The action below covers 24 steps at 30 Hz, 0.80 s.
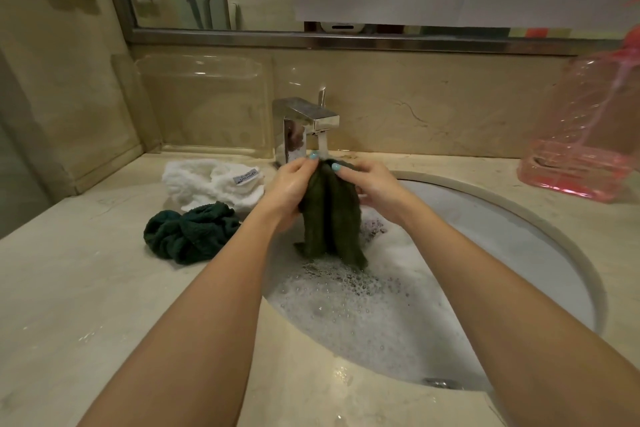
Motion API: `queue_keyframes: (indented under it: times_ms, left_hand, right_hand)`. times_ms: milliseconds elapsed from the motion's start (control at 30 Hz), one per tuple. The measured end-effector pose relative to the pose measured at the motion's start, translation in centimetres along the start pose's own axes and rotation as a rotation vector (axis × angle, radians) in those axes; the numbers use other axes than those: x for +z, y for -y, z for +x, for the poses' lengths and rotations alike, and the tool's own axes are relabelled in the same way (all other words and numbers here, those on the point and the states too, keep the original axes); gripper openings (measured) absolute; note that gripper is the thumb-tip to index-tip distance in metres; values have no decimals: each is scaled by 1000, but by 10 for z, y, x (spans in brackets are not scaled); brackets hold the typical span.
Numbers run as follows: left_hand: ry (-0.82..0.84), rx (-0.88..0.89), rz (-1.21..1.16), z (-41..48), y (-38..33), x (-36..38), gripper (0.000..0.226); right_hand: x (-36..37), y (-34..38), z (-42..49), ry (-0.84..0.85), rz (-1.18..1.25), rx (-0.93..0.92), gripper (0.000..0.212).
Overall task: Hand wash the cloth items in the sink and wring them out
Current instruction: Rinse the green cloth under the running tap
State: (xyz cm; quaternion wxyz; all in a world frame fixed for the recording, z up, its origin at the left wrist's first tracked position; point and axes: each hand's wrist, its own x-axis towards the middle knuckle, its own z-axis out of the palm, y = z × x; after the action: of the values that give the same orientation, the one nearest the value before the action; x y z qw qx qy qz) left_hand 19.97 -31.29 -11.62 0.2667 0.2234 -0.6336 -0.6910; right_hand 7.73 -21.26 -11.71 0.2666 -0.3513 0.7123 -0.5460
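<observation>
Both bare forearms reach in from the near edge, converging toward the far centre. Left hand [289,187] and right hand [370,184] sit close together at the same height, wrists slightly bent. Each grips the top of the dark green cloth [329,218] from its own side, fingers [313,156] curled over the bunched top, thumbs toward the near side. Painted nails visible.

beige marble counter [86,288] with an oval sink [540,218] set into it. left of the sink lie a crumpled white cloth [211,185] and, nearer and touching it, a bunched green cloth [188,234]. a tap [301,121] stands behind the sink; a pink container [581,149] sits far right.
</observation>
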Motion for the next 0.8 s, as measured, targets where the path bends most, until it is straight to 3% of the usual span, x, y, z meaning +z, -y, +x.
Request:
queue_keyframes:
  times_ms: [133, 267, 400, 567, 800]
  left_hand:
    - [-37, 45, -287, 2, -9, 6, 24]
    - [-96, -16, -485, 3, -9, 2, 34]
    - [-136, -32, -543, 3, -13, -1, 44]
    - [-165, -55, -295, -1, -8, 8, 19]
    - [-244, -9, -46, -5, -2, 29, 23]
  right_hand:
    - [0, -28, -6, 375, -73, 226, 69]
    - [-5, -37, -11, 531, -24, 313, 58]
    - [-7, -33, -12, 362, 107, 211, 37]
    - [-5, -10, -12, 210, 442, 73, 29]
    - [34, 7, -9, 20, 100, -4, 37]
